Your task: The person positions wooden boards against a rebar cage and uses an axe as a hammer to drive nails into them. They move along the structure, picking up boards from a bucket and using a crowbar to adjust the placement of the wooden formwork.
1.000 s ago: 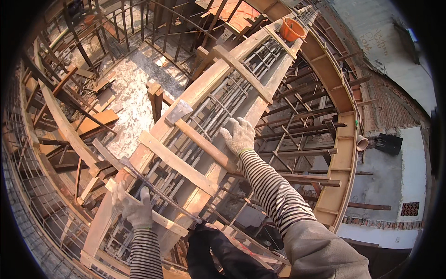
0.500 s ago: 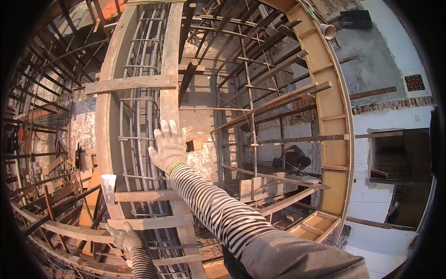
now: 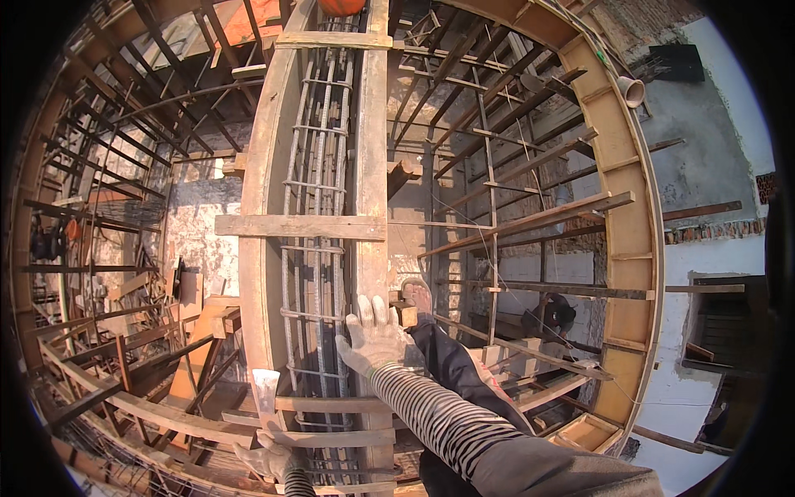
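My right hand (image 3: 370, 338), in a pale work glove, lies flat with fingers spread on the right-hand board (image 3: 371, 199) of a long timber trough. Inside the trough runs a cage of steel bars (image 3: 320, 190) tied with square stirrups. Lower left, my gloved left hand (image 3: 265, 457) is at the left end of a wooden crosspiece (image 3: 335, 438), its fingers apart. Just above it a metal blade (image 3: 265, 391), wide at the top and narrowing downward, stands against the left-hand board (image 3: 267, 182). Whether the left hand touches the blade I cannot tell.
My foot (image 3: 418, 295) and dark-trousered leg (image 3: 451, 356) are right of the trough. Another crosspiece (image 3: 302, 227) spans it ahead. An orange rounded object (image 3: 341, 7) is at its far end. Timber framing and drops lie on both sides. Another person (image 3: 553, 315) is below right.
The view has shifted, so the trough now sits further right and lower, and my leg and foot have come into sight. My right hand stays on the board; my left has shifted slightly.
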Action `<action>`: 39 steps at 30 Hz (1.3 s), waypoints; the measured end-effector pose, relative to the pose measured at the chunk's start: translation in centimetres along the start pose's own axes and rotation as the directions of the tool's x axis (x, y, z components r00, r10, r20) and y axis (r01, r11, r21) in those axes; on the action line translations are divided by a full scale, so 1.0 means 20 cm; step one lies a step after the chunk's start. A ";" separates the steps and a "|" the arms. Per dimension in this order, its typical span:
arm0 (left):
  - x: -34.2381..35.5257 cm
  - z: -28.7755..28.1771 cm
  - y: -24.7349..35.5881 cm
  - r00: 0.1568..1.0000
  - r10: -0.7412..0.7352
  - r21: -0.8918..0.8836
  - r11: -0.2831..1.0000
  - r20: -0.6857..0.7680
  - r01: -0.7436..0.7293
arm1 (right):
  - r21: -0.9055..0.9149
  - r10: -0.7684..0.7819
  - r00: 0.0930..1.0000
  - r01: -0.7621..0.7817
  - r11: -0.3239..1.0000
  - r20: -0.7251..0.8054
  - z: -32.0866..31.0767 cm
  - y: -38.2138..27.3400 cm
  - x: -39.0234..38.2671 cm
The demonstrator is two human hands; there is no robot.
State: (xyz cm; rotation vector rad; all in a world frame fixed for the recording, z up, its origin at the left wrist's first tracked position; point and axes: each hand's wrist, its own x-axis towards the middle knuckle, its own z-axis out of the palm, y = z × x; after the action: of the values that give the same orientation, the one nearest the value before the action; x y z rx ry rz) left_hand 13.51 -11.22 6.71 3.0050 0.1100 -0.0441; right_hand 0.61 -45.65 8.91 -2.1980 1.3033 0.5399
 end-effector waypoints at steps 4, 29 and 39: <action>0.15 0.02 0.98 0.900 0.423 -0.189 0.880 -0.107 -0.436 | -0.054 0.040 0.997 -0.037 0.998 0.060 -0.04 0.00 0.03; 0.89 0.44 3.40 0.904 0.286 0.019 0.951 0.316 -0.308 | 0.525 -0.024 0.777 0.447 0.724 -0.629 -1.41 0.58 1.83; 0.89 0.44 3.48 0.874 0.260 -0.059 0.964 0.411 -0.259 | -0.072 -0.179 0.525 0.218 0.973 -0.832 -3.01 0.20 3.60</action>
State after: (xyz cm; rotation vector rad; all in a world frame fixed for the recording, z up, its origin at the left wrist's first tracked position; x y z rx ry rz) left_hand 36.28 -79.90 6.61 2.8985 -0.3380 -0.6512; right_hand 34.21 -133.20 13.74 -2.6135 1.3984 -0.7667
